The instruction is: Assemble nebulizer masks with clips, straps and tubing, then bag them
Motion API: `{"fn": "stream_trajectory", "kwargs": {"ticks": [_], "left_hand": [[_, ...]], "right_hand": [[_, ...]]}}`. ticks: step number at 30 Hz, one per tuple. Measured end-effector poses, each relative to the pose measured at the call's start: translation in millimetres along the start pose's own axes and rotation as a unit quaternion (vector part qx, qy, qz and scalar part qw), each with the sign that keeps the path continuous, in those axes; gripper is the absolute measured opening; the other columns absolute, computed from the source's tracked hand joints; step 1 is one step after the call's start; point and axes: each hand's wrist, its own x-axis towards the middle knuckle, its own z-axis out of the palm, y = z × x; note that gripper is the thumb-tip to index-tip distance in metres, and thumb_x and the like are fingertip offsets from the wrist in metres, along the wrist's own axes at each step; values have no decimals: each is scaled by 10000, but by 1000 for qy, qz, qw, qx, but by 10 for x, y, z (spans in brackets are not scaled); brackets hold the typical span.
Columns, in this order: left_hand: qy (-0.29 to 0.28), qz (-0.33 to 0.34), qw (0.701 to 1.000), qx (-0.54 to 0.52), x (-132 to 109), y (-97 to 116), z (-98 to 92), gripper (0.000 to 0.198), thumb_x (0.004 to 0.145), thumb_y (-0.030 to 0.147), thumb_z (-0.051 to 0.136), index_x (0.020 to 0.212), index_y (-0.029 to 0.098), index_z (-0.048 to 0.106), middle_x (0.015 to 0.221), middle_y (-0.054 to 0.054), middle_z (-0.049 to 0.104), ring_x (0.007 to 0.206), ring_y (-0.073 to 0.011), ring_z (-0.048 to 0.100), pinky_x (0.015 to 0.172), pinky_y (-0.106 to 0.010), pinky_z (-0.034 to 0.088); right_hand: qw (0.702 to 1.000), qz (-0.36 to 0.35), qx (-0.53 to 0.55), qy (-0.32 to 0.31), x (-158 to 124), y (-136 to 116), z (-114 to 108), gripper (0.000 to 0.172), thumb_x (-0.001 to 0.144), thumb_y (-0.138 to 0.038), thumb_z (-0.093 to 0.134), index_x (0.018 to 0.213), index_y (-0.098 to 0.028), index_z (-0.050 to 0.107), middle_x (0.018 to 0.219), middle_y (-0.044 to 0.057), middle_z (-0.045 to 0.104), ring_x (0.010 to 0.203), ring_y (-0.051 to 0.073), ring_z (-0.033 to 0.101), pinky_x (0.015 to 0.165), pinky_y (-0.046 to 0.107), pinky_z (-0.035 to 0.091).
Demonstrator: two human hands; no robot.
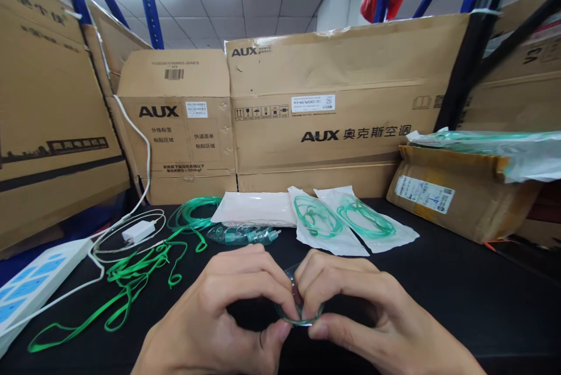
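Both of my hands meet low in the middle, pinching a small clear, green-tinted plastic oxygen mask (302,322) by its rim. My left hand (232,299) has thumb and fingertips closed on the left side of the edge. On the other side, my right hand (350,302) grips it the same way. Fingers cover most of the mask, so its full shape is hidden. Just behind lie more clear green plastic pieces (243,235). Packs of coiled green tubing (318,217) rest on white wrappers beyond the right hand.
Green elastic straps (140,267) lie tangled at left, near coiled green tubing (195,211) and a white adapter (139,231) with cable. A power strip (44,281) sits at the left edge. White packets (252,207) lie behind. A carton (421,194) stands right; cardboard panels (272,147) wall the back.
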Motion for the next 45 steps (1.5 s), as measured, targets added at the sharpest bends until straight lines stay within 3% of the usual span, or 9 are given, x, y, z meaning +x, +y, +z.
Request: {"fn": "stream_trajectory", "kwargs": {"ticks": [5,8,11,15,20,23,30,38,45], "left_hand": [[-40,-16,998,38,-24,1,-37,224,718,1,645,852,179,675,781,-11,753,643,-140,656,654,-289,465],[-64,-28,996,53,-65,25,-44,230,716,-1,657,842,190,674,764,22,764,649,-128,698,741,-294,491],[-63,-45,996,49,-99,50,-21,247,692,-1,673,832,201,677,760,36,763,657,-120,703,809,-288,517],[-39,-21,999,20,-80,35,17,191,733,20,660,820,190,664,741,10,749,638,-125,668,721,-273,513],[-15,-25,1000,-1,-9,-36,0,178,776,138,796,897,175,672,830,-29,729,736,-148,658,693,-250,517],[-19,-24,1000,0,-2,-63,-28,158,807,145,807,910,170,689,863,-34,712,787,-140,660,723,-229,532],[4,-15,999,47,-25,-54,-42,190,776,95,762,940,179,717,871,-31,681,767,-135,643,702,-232,532],[37,30,994,98,18,-21,14,201,759,58,691,913,184,715,842,-19,702,743,-141,656,702,-273,507],[24,14,990,135,-27,-1,13,256,716,15,698,904,187,680,865,-3,691,769,-142,650,744,-301,468]], "right_hand": [[997,53,-44,-30,23,12,-14,78,894,-112,728,892,-189,718,866,-9,691,816,137,623,797,270,478],[994,81,-40,-62,38,12,-14,75,892,-127,735,875,-200,723,843,-21,684,806,134,620,800,264,473],[994,85,-8,-72,41,14,-13,95,923,-253,723,848,-196,729,827,-6,684,791,143,615,786,278,481],[996,62,24,-61,48,35,-16,232,941,-378,701,827,-179,736,799,6,685,747,136,614,740,277,486],[999,20,-19,22,55,74,-38,107,854,-291,810,882,-203,756,832,-1,728,780,143,659,773,282,510],[998,20,-40,52,46,82,-86,222,785,-283,870,958,-218,748,905,-1,736,844,153,685,799,274,532],[997,4,-74,33,47,60,-161,78,925,-178,723,973,-228,758,937,7,747,894,146,704,858,266,537],[995,-16,-91,36,43,93,-139,22,899,-225,755,897,-210,739,888,22,734,847,167,697,821,307,542],[996,-26,-79,22,44,113,-102,36,898,-165,744,904,-196,760,882,23,702,839,155,674,790,292,523]]}}
